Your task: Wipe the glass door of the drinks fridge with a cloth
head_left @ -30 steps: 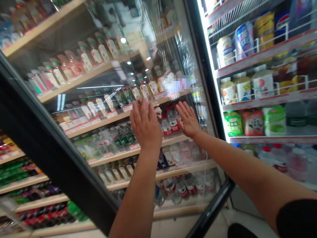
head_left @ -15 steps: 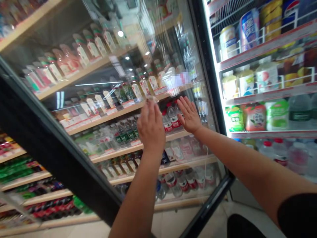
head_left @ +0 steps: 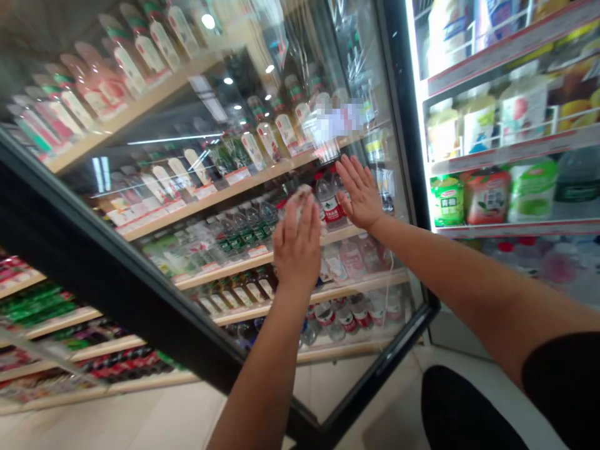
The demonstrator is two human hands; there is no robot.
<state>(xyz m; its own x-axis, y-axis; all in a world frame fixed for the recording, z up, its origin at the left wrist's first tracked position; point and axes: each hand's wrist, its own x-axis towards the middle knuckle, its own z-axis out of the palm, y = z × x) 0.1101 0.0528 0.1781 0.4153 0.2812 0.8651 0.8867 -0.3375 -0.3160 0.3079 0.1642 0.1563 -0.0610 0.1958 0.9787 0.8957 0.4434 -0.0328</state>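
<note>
A glass door [head_left: 187,150] in a dark frame stands open in front of me. My right hand [head_left: 362,192] lies flat against the glass on the right, fingers stretched out. To its left, my left hand [head_left: 298,244] is raised at the pane with its fingers together. A small crumpled whitish cloth [head_left: 304,190] shows at these fingertips, pressed towards the glass; blur hides its exact kind. Through the pane I see red-labelled water bottles [head_left: 334,209] behind the hands.
At the right, a lit cooler [head_left: 520,150] holds drink bottles and pouches on wire-fronted shelves. The dark door frame [head_left: 117,262] runs diagonally at the left. Beyond it are wooden shelves [head_left: 131,340] with more bottles. Pale floor tiles [head_left: 164,412] lie below.
My left hand has moved right and a little down across the glass, closer to my right hand. My right hand keeps its place on the door while the view shifts.
</note>
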